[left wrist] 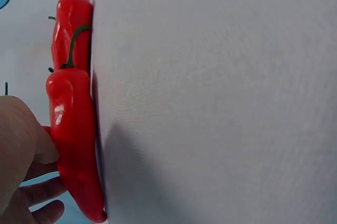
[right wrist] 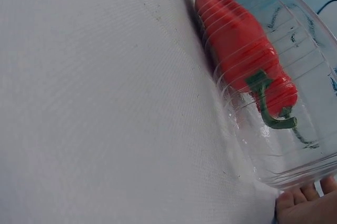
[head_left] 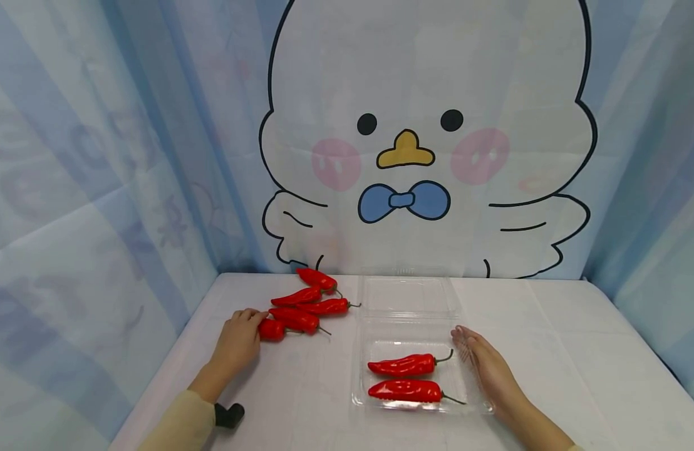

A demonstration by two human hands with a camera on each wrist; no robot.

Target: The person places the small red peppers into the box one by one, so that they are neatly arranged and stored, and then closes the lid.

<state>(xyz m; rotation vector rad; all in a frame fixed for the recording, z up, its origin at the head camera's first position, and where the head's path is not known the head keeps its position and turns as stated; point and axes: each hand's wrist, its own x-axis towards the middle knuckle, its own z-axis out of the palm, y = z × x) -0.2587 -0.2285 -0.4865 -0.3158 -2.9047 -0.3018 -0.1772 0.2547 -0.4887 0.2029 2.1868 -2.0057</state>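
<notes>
My left hand [head_left: 238,338] is at the left end of the nearest red chili pepper [head_left: 272,330] in a loose group on the table. In the left wrist view, thumb and fingers close around the lower part of this glossy chili, whose green stem points up. My right hand [head_left: 490,369] rests along the right side of a clear plastic clamshell box [head_left: 358,376], fingers extended against its wall. Inside the box lie two chilies, an upper one [head_left: 403,365] and a lower one [head_left: 406,391], roughly parallel, stems to the right.
Other red chilies [head_left: 324,306] lie behind the left hand, some touching. The box's lid [head_left: 409,296] stands open toward the back of the white-covered table [head_left: 302,388]. A curtain with a cartoon bird [head_left: 426,75] hangs behind. A black object [head_left: 230,416] shows at the left wrist.
</notes>
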